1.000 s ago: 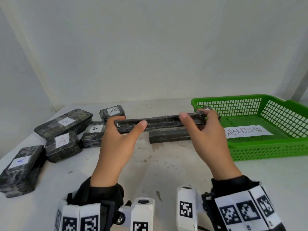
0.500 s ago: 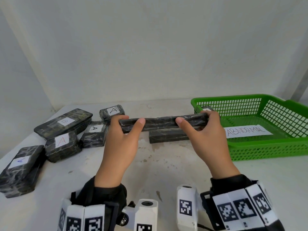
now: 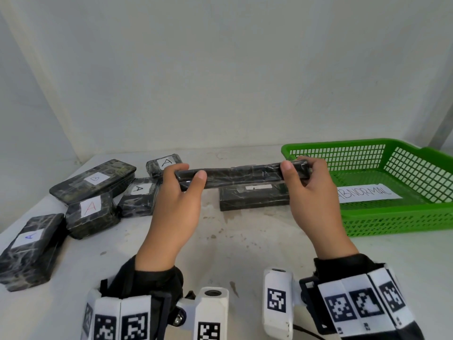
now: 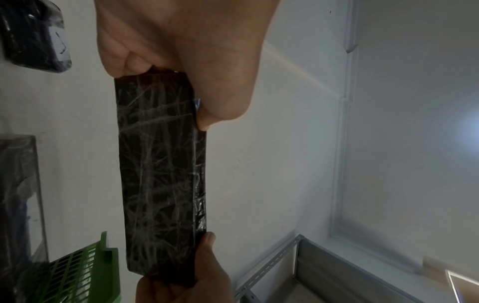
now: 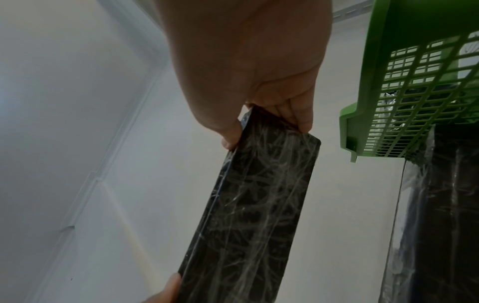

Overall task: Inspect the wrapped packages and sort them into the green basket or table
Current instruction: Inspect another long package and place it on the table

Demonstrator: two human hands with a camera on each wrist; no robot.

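Observation:
Both hands hold one long flat package wrapped in dark marbled film, level above the table. My left hand grips its left end, thumb on the near edge. My right hand grips its right end beside the green basket. The wrist views show the package's broad face between thumb and fingers. A second long wrapped package lies on the table right under it. The basket holds a paper sign reading ABNORMAL.
Several smaller wrapped packages with A or B labels lie at the table's left: one labelled B, a red A, a blue A, two black A ones. White walls close the back and left.
The left hand has slid a little rightward along the package, and the package has shifted slightly right and tipped its edge toward me. The right hand stays on its end.

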